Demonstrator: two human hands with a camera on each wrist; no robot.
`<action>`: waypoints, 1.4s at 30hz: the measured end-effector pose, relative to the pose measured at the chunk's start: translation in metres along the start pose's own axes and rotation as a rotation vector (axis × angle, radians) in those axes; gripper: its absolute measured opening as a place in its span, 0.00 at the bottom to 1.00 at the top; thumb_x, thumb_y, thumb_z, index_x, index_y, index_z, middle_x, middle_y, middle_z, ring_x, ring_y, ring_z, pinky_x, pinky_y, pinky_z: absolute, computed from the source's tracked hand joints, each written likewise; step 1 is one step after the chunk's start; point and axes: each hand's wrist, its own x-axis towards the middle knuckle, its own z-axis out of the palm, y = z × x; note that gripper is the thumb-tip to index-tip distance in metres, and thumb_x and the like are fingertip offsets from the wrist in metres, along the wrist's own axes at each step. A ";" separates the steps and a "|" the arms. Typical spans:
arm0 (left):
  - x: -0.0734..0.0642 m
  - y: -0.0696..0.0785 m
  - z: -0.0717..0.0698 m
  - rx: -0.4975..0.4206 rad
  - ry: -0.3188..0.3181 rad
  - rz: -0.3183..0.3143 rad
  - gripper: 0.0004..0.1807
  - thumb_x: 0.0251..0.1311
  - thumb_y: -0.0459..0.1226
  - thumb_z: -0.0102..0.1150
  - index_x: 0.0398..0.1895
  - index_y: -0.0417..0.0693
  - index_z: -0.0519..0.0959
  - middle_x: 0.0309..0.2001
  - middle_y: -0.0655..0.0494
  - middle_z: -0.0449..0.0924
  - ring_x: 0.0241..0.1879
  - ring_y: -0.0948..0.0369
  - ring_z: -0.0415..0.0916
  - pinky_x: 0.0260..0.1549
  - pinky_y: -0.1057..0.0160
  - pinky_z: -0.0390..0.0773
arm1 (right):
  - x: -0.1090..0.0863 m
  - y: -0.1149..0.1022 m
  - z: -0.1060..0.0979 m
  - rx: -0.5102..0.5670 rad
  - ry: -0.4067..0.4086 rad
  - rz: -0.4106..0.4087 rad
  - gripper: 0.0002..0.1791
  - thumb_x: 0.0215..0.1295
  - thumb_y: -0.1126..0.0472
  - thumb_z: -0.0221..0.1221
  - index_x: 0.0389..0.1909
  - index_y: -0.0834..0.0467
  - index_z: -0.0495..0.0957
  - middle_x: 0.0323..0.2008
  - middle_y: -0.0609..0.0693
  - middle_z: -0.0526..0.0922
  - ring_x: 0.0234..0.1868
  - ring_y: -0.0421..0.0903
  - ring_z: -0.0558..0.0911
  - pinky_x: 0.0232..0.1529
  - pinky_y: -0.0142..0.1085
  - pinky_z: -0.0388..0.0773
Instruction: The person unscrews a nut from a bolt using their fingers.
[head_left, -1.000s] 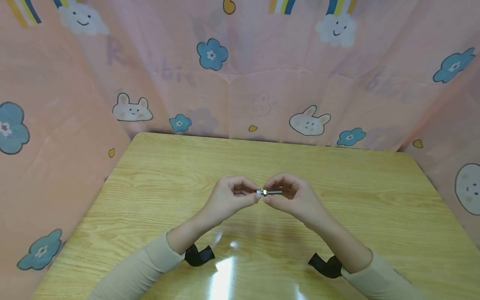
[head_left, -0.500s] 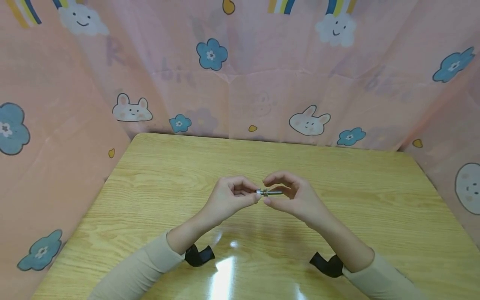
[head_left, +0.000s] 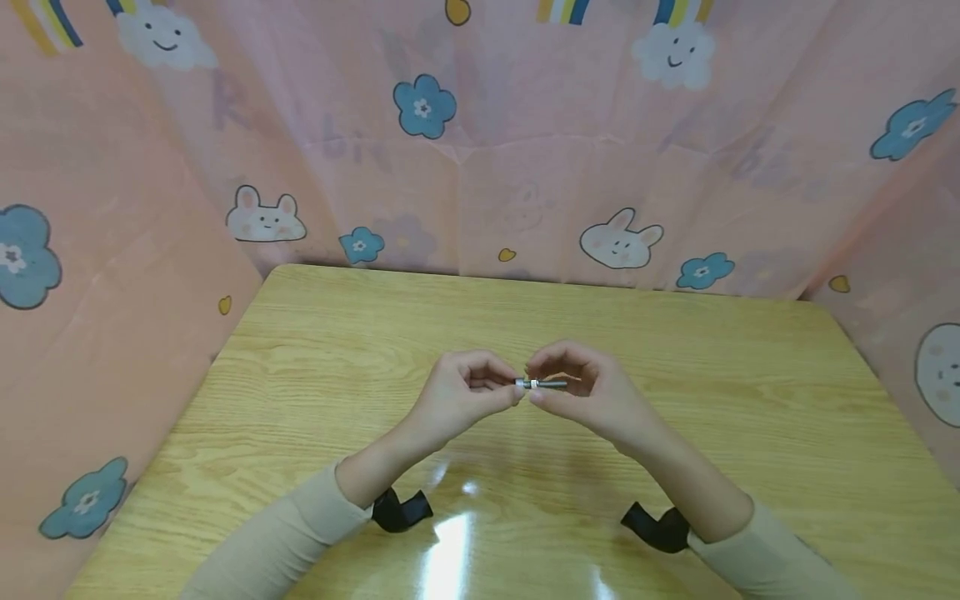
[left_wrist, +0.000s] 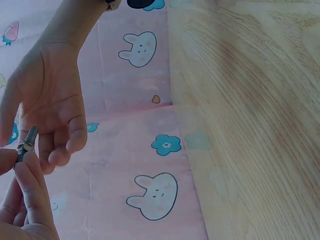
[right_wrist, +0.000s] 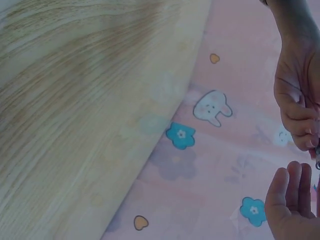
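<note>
The left hand [head_left: 467, 390] pinched a silvery threaded metal bolt [head_left: 555, 384]; the right hand [head_left: 596, 392], fingers half-curled, arched around its shiny metal nut [head_left: 534, 384], contact hard to tell.

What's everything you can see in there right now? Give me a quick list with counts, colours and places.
bolt: one, silver, held between the hands above the table
nut: one, metallic (exact shade unclear), around the bolt
table: one, yellowish wood, below the hands
cloth: at least one, pink, behind the table
rabbits: several, white, printed on the cloth
flowers: several, blue, printed on the cloth
wrist attachments: two, black, one per wrist
sleeves: two, beige, on the forearms
left hand: one, bare, pinching the bolt's end
right hand: one, bare, at the nut, contact unclear
</note>
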 end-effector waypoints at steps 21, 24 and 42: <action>-0.002 0.002 0.000 0.015 0.003 0.006 0.07 0.57 0.31 0.60 0.37 0.38 0.80 0.33 0.50 0.82 0.32 0.55 0.80 0.34 0.60 0.81 | 0.000 -0.001 0.000 0.001 0.054 0.080 0.11 0.61 0.66 0.60 0.40 0.70 0.75 0.34 0.53 0.80 0.37 0.47 0.82 0.41 0.40 0.80; -0.001 0.002 0.000 0.020 0.006 0.005 0.07 0.56 0.31 0.60 0.37 0.37 0.80 0.34 0.49 0.82 0.31 0.57 0.81 0.33 0.60 0.81 | -0.001 -0.001 -0.001 0.001 0.044 0.056 0.12 0.57 0.68 0.62 0.40 0.70 0.75 0.37 0.53 0.79 0.41 0.48 0.81 0.42 0.38 0.79; -0.001 0.001 -0.001 0.035 0.022 -0.009 0.07 0.56 0.31 0.61 0.37 0.37 0.81 0.34 0.49 0.81 0.31 0.58 0.80 0.33 0.61 0.81 | -0.001 0.000 -0.001 -0.012 0.030 0.040 0.13 0.60 0.66 0.61 0.45 0.65 0.75 0.42 0.58 0.78 0.44 0.48 0.80 0.46 0.39 0.78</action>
